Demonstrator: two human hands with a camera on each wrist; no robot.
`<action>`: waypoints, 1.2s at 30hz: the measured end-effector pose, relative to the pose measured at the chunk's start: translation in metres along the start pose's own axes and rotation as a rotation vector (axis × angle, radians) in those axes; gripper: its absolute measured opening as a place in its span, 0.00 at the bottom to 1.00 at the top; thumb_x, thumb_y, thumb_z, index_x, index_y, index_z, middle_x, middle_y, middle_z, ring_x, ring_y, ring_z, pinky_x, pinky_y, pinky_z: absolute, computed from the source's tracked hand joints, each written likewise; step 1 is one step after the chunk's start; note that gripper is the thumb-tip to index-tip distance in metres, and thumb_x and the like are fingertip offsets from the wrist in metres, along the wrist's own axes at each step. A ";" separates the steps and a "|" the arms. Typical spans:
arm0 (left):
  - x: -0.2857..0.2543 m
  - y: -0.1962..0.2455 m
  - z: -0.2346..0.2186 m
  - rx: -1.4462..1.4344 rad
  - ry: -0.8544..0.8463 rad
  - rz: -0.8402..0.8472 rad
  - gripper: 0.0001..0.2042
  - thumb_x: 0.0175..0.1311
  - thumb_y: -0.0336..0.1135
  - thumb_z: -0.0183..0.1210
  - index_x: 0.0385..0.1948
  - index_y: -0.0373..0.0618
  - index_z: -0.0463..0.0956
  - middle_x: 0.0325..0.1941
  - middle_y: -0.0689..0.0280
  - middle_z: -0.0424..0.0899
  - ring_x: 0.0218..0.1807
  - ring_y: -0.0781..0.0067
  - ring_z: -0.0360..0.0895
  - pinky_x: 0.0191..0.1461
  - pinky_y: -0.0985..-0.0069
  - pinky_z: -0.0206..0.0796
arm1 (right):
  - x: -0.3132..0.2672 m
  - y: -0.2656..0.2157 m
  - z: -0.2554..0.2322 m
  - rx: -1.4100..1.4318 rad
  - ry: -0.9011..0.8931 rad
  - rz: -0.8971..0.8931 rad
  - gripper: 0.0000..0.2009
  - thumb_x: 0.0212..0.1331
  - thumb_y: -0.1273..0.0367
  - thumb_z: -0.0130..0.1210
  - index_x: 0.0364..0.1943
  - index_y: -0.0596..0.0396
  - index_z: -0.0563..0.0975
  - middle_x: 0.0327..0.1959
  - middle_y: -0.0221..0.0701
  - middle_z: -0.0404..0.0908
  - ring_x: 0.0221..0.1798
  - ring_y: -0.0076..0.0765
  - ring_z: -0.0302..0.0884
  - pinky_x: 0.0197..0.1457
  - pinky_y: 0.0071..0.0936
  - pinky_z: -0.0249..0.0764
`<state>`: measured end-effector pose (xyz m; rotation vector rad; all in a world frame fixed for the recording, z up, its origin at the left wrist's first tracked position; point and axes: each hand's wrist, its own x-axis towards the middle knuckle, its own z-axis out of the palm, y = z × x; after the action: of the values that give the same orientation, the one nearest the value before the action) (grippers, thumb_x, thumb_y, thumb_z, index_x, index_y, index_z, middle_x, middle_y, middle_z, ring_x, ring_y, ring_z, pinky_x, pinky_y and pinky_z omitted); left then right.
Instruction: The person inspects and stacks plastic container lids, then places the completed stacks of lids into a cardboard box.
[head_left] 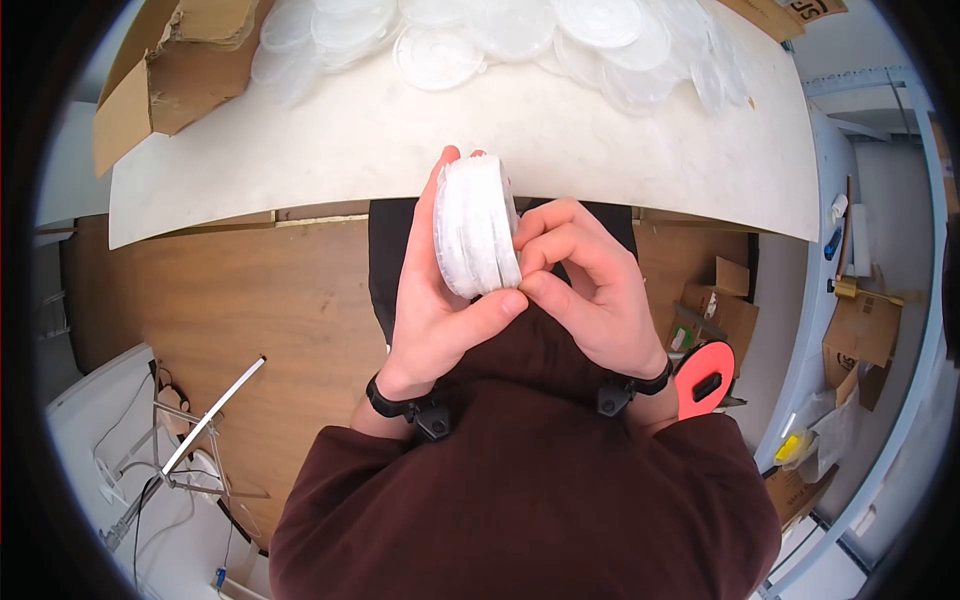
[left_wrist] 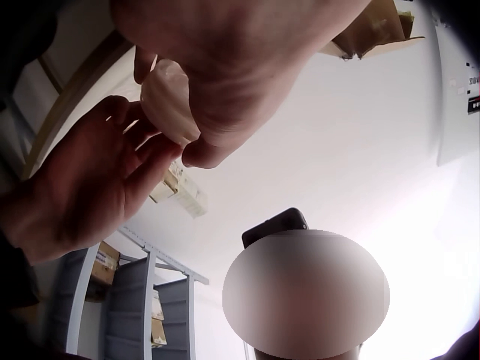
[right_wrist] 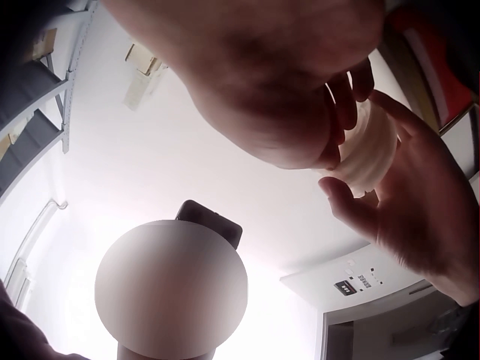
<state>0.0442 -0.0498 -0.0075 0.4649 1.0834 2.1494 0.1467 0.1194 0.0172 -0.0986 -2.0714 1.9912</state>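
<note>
In the head view, a thick round white plastic thing [head_left: 476, 228] with ridged sides is held on edge in front of the chest. Whether it is one lidded tub or a stack of lids, I cannot tell. My left hand [head_left: 440, 305] grips it from the left, thumb along the lower rim and fingers behind it. At its right rim, my right hand [head_left: 595, 290] pinches the edge between thumb and curled fingers. Both wrist views look up at it from below: the white thing [left_wrist: 169, 97] sits between the two hands, partly hidden by the left palm.
Many translucent round lids [head_left: 440, 55] lie heaped along the far side of the white table [head_left: 300, 160]. An open cardboard box [head_left: 185, 75] stands at the table's far left. Blue shelving [head_left: 815, 270] with boxes rises on the right, and a metal stand [head_left: 200, 430] is at the lower left.
</note>
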 end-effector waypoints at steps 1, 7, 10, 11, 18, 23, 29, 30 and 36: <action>0.000 0.000 0.000 -0.020 -0.002 0.002 0.59 0.66 0.26 0.76 0.94 0.41 0.39 0.94 0.56 0.58 0.84 0.61 0.70 0.86 0.58 0.65 | 0.000 0.000 0.001 0.000 0.003 0.003 0.04 0.73 0.75 0.68 0.46 0.55 0.85 0.57 0.33 0.83 0.51 0.29 0.80 0.57 0.29 0.78; 0.001 0.001 0.000 -0.018 -0.009 -0.034 0.59 0.67 0.35 0.76 0.93 0.38 0.40 0.91 0.52 0.63 0.88 0.57 0.67 0.89 0.56 0.59 | -0.002 0.002 0.004 0.020 0.008 0.007 0.02 0.74 0.74 0.65 0.44 0.56 0.82 0.56 0.33 0.80 0.46 0.27 0.74 0.53 0.27 0.74; 0.001 -0.003 -0.001 0.013 0.017 -0.031 0.59 0.67 0.41 0.76 0.93 0.37 0.41 0.90 0.50 0.65 0.88 0.56 0.67 0.90 0.55 0.59 | -0.001 0.003 0.001 0.003 0.001 -0.013 0.03 0.74 0.74 0.64 0.43 0.55 0.80 0.56 0.32 0.80 0.44 0.26 0.71 0.52 0.27 0.73; 0.001 -0.003 0.000 0.012 0.015 -0.030 0.59 0.67 0.41 0.76 0.93 0.37 0.41 0.90 0.50 0.65 0.88 0.56 0.67 0.90 0.55 0.59 | -0.002 0.004 0.001 0.013 0.010 -0.028 0.03 0.74 0.75 0.64 0.43 0.55 0.80 0.55 0.32 0.80 0.44 0.25 0.71 0.52 0.26 0.73; 0.004 -0.010 -0.011 -0.050 0.010 -0.121 0.59 0.67 0.48 0.73 0.93 0.39 0.41 0.87 0.51 0.68 0.87 0.54 0.69 0.89 0.54 0.61 | -0.003 0.006 -0.001 0.064 0.082 -0.014 0.03 0.73 0.75 0.63 0.43 0.55 0.79 0.56 0.32 0.82 0.43 0.22 0.71 0.51 0.23 0.73; 0.006 -0.006 -0.018 -0.152 0.014 -0.147 0.59 0.67 0.53 0.72 0.93 0.41 0.43 0.86 0.51 0.68 0.84 0.54 0.73 0.85 0.54 0.67 | 0.000 -0.006 -0.017 0.107 0.138 0.014 0.03 0.75 0.75 0.62 0.43 0.59 0.79 0.56 0.37 0.81 0.54 0.30 0.77 0.64 0.30 0.74; 0.012 0.009 -0.029 -0.233 0.105 -0.193 0.54 0.62 0.61 0.71 0.87 0.42 0.60 0.87 0.54 0.71 0.85 0.47 0.72 0.86 0.49 0.67 | 0.075 -0.048 -0.043 -0.547 0.399 -0.404 0.03 0.71 0.78 0.64 0.43 0.59 0.81 0.51 0.38 0.88 0.47 0.32 0.80 0.56 0.31 0.77; 0.012 0.011 -0.030 -0.257 0.118 -0.186 0.53 0.63 0.61 0.71 0.87 0.41 0.60 0.87 0.54 0.71 0.86 0.47 0.71 0.85 0.49 0.67 | 0.101 -0.055 -0.045 -0.687 0.393 -0.531 0.04 0.69 0.79 0.65 0.43 0.59 0.82 0.50 0.38 0.89 0.47 0.36 0.83 0.53 0.32 0.78; 0.008 0.014 -0.028 -0.300 0.120 -0.156 0.52 0.63 0.58 0.71 0.87 0.42 0.60 0.88 0.54 0.70 0.86 0.45 0.70 0.85 0.48 0.68 | 0.240 -0.056 -0.036 -1.152 0.277 -0.845 0.06 0.65 0.78 0.65 0.42 0.60 0.80 0.43 0.45 0.85 0.50 0.59 0.85 0.55 0.49 0.81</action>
<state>0.0162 -0.0658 -0.0130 0.1108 0.8108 2.1727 -0.0683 0.2071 0.1075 0.2326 -2.2164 0.2017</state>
